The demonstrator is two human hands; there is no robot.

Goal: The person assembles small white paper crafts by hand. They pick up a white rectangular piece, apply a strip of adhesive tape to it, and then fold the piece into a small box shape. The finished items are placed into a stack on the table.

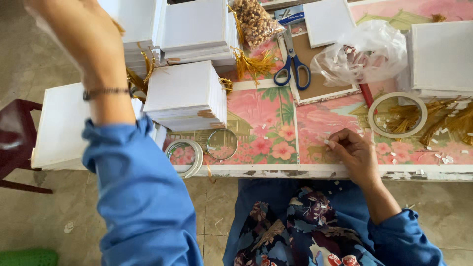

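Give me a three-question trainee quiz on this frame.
1. True or false: the scissors have blue handles.
2. Which hand is raised over the white stacks? A) left hand B) right hand
3. Fill in: the right hand's fingers rest on the ___ tabletop.

Key: 1 true; 2 A; 3 floral.

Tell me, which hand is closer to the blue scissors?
Right. The right hand rests on the table just below and right of the scissors; the left hand is raised far off, over the white stacks.
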